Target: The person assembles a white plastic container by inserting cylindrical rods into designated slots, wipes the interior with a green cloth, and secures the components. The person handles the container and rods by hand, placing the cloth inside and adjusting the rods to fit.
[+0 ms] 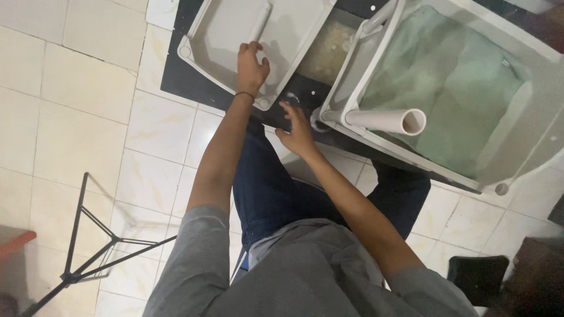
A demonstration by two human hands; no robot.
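Cream floor tiles (76, 111) fill the room, with a black mat (176, 76) laid across the upper part of the view. On the mat lie two white plastic trays. The smaller tray (226, 26) sits at the upper centre, bare inside, with a white tube (260, 20) lying in it. The larger tray (531, 108) is to the right, lined with a pale green cloth (452, 82), and a second white tube (388, 120) juts from its near corner with its open end facing right.

The person kneels in blue trousers and a grey shirt. The left hand (251, 69), a dark band at its wrist, rests on the near rim of the smaller tray, its grip narrow, fingers curled over the edge and holding the tray. The right hand (298, 134) is just below that tray's corner, between the two trays, fingers loosely spread and reaching toward a small white ring (292, 98) on the mat; whether the fingertips touch it cannot be told, and its grip is open, holding nothing.

A black folding stand (88, 258) rests on the tiles at lower left, well apart from the hands.
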